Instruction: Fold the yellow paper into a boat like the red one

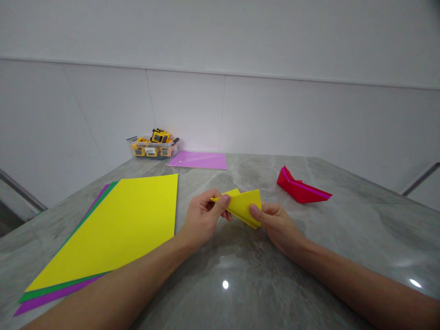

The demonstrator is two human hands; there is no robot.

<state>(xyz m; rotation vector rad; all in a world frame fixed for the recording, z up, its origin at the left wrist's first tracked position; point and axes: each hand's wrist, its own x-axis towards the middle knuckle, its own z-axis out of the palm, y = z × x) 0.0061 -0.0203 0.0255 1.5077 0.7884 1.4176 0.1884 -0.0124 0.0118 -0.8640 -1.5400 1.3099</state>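
Note:
A piece of folded yellow paper [243,203], with several layers and pointed corners, is held up over the table between both hands. My left hand [205,211] pinches its left end, thumb on the near face and fingers curled behind. On the right end, my right hand [275,222] presses its thumb against the near face, its other fingers behind the paper. The far side of the folded paper is hidden. Beyond my right hand, a red folded paper boat [302,187] with a magenta edge rests on the table.
Large yellow sheets [117,224] lie at the left on top of green and purple ones. A clear plastic box [151,150] of yellow toy vehicles stands at the back, beside a flat lilac pack [198,160]. The grey marbled table [220,302] meets a white wall.

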